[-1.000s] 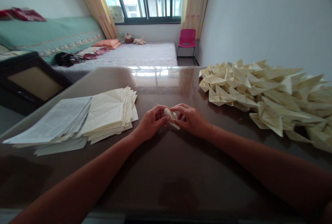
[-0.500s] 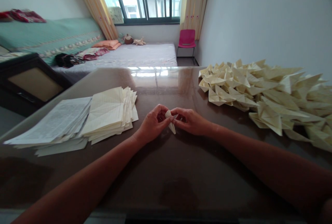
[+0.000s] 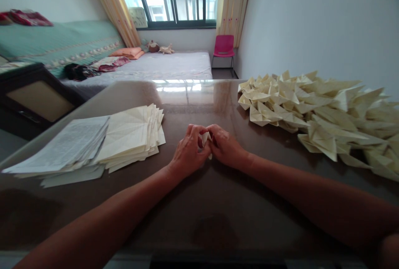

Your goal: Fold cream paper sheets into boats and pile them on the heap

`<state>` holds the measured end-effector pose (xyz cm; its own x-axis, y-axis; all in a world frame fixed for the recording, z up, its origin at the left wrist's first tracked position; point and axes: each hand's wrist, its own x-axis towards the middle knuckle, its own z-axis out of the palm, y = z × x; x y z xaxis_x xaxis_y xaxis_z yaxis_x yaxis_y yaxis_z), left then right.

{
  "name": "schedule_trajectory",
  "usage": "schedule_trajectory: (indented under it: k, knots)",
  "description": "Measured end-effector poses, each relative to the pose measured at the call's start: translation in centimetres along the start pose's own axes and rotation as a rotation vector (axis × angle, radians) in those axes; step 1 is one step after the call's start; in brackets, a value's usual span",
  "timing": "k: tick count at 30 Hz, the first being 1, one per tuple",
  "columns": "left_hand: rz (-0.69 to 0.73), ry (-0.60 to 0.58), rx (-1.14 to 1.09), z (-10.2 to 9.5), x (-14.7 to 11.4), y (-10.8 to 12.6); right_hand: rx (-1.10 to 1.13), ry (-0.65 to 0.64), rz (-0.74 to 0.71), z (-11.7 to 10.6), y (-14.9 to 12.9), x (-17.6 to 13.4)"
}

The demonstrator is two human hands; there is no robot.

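Between my hands, over the middle of the brown table, is a small piece of folded cream paper [image 3: 205, 137]. My left hand [image 3: 191, 149] grips it from the left, thumb and fingers closed around it. From the right, my right hand [image 3: 227, 146] pinches the same paper, its fingertips touching those of the left. Most of the folded paper is hidden behind the fingers; only a pale part in the gap and a small tip below show.
A stack of creased cream sheets [image 3: 127, 136] and printed sheets [image 3: 62, 146] lies on the left of the glossy table [image 3: 199, 215]. A large heap of folded paper boats [image 3: 311, 111] covers the right side. Beyond stand a bed [image 3: 177, 64] and a pink chair [image 3: 223, 47].
Both hands have closed in over the folded paper, and their fingertips now meet above it. Less of the paper shows than before. The stacks and the heap have stayed put.
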<state>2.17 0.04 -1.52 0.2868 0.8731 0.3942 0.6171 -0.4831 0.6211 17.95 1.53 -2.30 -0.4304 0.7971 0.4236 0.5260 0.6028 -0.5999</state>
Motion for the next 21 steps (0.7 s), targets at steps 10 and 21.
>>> schedule_trajectory:
  k: [10,21]
  knots:
    - [-0.019,0.065,-0.058,0.4,0.4,-1.3,0.026,0.119,-0.016,-0.2,-0.2,0.0]
    - [0.082,-0.154,0.201,-1.1,0.9,-2.5,-0.073,-0.109,-0.076,-1.6,2.0,0.2]
